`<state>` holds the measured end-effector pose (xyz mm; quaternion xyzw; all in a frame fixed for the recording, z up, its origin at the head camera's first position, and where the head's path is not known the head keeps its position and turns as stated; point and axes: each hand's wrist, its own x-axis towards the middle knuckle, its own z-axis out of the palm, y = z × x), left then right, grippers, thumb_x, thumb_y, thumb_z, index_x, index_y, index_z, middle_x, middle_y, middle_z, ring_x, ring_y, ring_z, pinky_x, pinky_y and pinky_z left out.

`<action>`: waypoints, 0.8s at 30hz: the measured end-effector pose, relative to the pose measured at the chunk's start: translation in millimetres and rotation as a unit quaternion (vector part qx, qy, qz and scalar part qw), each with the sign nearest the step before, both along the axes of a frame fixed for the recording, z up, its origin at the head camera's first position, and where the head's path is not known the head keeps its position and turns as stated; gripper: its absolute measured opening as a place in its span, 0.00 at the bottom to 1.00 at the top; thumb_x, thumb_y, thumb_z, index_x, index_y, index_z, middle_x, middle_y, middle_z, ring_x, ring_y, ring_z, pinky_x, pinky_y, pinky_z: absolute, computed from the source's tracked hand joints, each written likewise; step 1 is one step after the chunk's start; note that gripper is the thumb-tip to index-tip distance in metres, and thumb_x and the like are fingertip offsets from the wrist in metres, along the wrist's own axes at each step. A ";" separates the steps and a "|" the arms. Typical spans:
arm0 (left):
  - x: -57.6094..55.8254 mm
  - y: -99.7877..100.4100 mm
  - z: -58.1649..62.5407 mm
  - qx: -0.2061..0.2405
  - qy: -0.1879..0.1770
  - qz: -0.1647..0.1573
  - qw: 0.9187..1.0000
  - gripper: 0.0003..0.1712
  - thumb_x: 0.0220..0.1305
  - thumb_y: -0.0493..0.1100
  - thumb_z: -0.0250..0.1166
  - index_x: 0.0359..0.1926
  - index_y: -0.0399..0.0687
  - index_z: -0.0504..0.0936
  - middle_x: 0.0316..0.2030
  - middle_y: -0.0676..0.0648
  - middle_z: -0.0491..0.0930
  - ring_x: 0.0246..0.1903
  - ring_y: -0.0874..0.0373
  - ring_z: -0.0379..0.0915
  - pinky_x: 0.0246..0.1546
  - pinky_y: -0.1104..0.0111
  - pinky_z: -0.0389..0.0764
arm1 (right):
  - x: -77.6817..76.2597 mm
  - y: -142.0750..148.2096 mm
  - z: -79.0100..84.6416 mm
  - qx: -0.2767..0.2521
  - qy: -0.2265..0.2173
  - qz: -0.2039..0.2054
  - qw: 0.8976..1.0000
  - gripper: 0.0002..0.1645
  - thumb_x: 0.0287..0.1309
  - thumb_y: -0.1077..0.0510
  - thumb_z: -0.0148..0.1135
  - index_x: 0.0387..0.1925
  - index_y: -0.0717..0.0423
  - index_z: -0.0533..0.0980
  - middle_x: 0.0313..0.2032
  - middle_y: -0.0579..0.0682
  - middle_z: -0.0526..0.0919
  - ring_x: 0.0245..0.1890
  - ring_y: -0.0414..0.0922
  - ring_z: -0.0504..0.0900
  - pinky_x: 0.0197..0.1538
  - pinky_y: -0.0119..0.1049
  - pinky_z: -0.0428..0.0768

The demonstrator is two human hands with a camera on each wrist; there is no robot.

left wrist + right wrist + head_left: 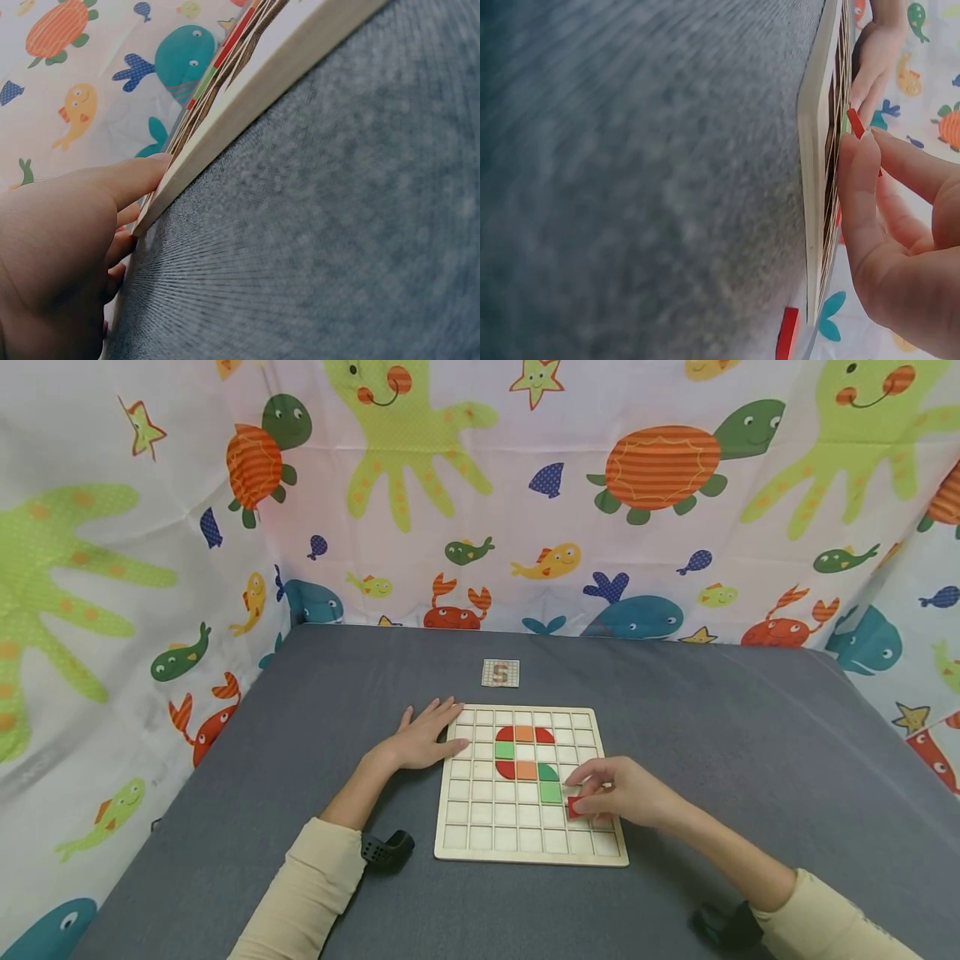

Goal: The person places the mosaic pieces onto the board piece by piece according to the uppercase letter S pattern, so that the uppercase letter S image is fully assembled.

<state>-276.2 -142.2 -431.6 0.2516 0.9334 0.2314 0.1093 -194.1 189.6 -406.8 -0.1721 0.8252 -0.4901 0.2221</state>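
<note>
A pale wooden grid board [480,837] lies flat on the grey table, with red, orange and green tiles set in its upper middle cells. My left hand [424,739] rests at the board's upper left, fingers extended, thumb on the edge; the left wrist view shows that thumb [142,176] against the rim. Over the lower right cells, my right hand [626,791] pinches a small red tile [573,807] between thumb and fingertips. In the right wrist view the red tile [856,122] is tilted close above the board, partly covered by the fingers.
Behind the board lies a small square card [500,673] with a brown gridded figure shaped like an S or 5. Grey cloth [337,677] covers the table. A curtain [480,485] printed with sea animals stands around the back and sides. Dark straps circle both wrists.
</note>
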 end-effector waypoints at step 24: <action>1.1 0.1 0.5 0.004 -0.002 -0.001 1.000 0.40 0.70 0.57 0.52 0.74 0.42 0.51 0.73 0.39 0.45 0.72 0.43 0.34 0.63 0.40 0.30 | 7.4 -21.4 4.9 0.030 -0.019 -0.033 0.999 0.16 0.51 0.63 0.71 0.42 0.65 0.79 0.24 0.51 0.78 0.25 0.44 0.81 0.32 0.34 0.81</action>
